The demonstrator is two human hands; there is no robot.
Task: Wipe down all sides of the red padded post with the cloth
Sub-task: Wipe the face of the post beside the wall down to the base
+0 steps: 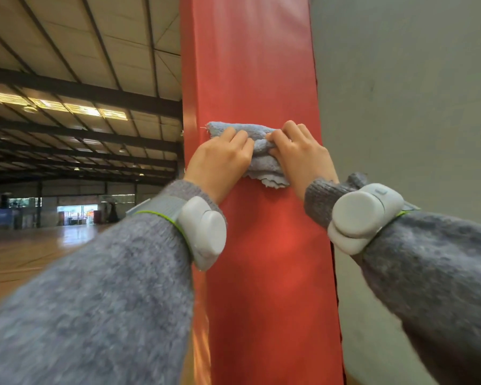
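I have both hands up on the near face of the red padded post (261, 65), which stands dead ahead and runs straight up and down through the whole view. The blue-grey cloth (257, 155) is bunched into a roll lying crosswise on that face, at right angles to the post's long axis. My left hand (222, 159) has its fingers curled over the left half of the roll. My right hand (300, 158) pinches the right end, fingers folded into the fabric. Both seem to press it against the padding, side by side at the same height, with only a small stretch of cloth between them.

The cloth sits roughly midway across the face, so I judge the stroke to be along the post, up or down. A narrow strip of the post's left side (188, 107) shows, open toward the wooden gym floor (25, 259), and my left hand is nearer that corner. On the right the post runs close along the grey wall (400, 107); I cannot tell whether a gap there would admit the cloth.
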